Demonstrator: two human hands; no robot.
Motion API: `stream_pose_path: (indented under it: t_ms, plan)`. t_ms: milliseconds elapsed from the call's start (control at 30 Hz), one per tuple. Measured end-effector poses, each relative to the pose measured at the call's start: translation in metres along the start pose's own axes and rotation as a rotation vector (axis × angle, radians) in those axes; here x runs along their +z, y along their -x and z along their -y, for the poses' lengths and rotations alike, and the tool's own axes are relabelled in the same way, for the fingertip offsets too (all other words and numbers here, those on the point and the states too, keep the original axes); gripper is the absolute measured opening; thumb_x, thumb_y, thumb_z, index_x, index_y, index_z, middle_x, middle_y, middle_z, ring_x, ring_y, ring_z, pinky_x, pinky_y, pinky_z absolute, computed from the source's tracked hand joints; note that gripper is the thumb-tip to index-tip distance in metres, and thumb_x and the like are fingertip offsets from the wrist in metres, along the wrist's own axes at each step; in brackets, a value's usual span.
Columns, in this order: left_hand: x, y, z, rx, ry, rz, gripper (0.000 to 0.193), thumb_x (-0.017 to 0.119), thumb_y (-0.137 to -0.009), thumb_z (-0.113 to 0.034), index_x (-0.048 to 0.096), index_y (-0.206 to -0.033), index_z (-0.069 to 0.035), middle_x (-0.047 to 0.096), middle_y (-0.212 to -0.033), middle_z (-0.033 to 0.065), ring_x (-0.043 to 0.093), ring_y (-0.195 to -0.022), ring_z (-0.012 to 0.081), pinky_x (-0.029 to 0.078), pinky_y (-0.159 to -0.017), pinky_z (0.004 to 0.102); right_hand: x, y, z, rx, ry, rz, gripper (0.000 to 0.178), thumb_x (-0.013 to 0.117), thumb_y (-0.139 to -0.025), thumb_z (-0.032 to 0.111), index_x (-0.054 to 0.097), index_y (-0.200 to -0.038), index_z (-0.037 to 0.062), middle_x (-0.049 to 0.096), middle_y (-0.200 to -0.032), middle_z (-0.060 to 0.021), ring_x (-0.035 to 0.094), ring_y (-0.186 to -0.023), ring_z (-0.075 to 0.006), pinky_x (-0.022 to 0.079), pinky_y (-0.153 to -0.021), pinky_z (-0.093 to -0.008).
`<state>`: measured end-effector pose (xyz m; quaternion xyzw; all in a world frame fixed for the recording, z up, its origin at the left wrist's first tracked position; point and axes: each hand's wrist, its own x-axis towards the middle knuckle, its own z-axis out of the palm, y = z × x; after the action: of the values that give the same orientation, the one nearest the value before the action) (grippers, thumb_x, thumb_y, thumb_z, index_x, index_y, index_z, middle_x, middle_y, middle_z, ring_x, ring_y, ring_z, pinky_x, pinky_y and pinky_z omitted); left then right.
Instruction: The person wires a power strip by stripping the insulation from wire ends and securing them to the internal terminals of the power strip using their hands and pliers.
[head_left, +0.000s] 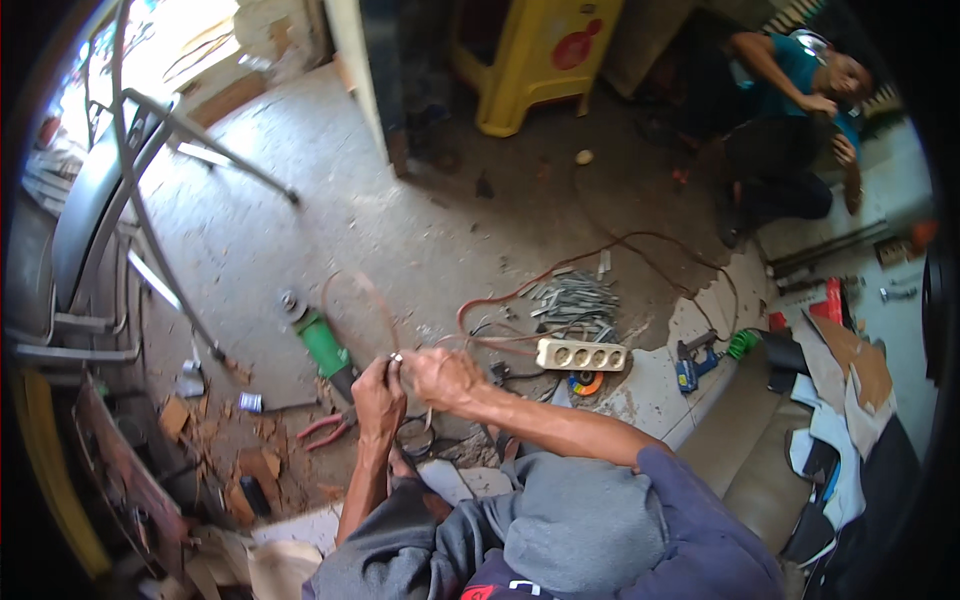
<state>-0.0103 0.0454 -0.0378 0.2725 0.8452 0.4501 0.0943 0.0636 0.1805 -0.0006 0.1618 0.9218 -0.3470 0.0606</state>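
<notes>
My left hand (379, 400) and my right hand (447, 380) are close together near the middle of the head view, both closed. A thin reddish-brown cable (383, 305) loops up from between them, and a small shiny bit (396, 358) shows at the left fingertips. The fingers hide most of what is pinched. Just left of my left hand lies a green angle grinder (322, 345) on the floor. Red-handled pliers (325, 430) rest below it. Right of my right hand is a white power strip (582, 356) with several sockets.
Grey metal strips (578, 305) are piled beyond the power strip, near an orange-rimmed disc (585, 382). A blue power tool (695, 362) and green coil (742, 343) lie right. A metal-legged chair (95, 215) stands left, a yellow stool (530, 70) behind; another person (790, 120) sits far right.
</notes>
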Motion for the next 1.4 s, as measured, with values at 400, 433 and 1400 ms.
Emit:
stream_pose_path:
  t_ms: [400, 433, 1400]
  plan:
    - [-0.085, -0.029, 0.054, -0.49, 0.039, -0.271, 0.022, 0.06, -0.098, -0.019, 0.068, -0.098, 0.001, 0.068, -0.072, 0.0117, 0.061, -0.062, 0.0158, 0.048, -0.06, 0.0336, -0.038, 0.012, -0.003, 0.2, -0.047, 0.47, 0.04, 0.051, -0.099, 0.03, 0.059, -0.135, 0.0144, 0.069, -0.114, -0.0218, 0.064, -0.113, -0.0383, 0.05, -0.095, -0.0473]
    - [-0.088, -0.035, 0.048, -0.45, 0.135, -0.296, 0.023, 0.06, -0.099, -0.02, 0.067, -0.102, 0.002, 0.068, -0.072, 0.0096, 0.059, -0.063, 0.0129, 0.047, -0.059, 0.0318, -0.029, 0.012, -0.021, 0.223, 0.068, 0.378, 0.037, 0.057, -0.091, 0.021, 0.061, -0.126, 0.0079, 0.068, -0.111, -0.0241, 0.065, -0.106, -0.0421, 0.051, -0.091, -0.0524]
    - [-0.052, 0.003, 0.025, -0.61, 1.28, -0.174, 0.019, 0.069, -0.093, -0.009, 0.061, -0.108, -0.001, 0.067, -0.094, 0.0079, 0.071, -0.086, 0.0228, 0.061, -0.075, 0.0341, 0.001, 0.034, -0.005, 0.112, -0.441, 0.392, 0.029, 0.051, -0.095, 0.018, 0.043, -0.111, -0.0043, 0.061, -0.093, -0.0374, 0.065, -0.082, -0.0511, 0.051, -0.072, -0.0532]
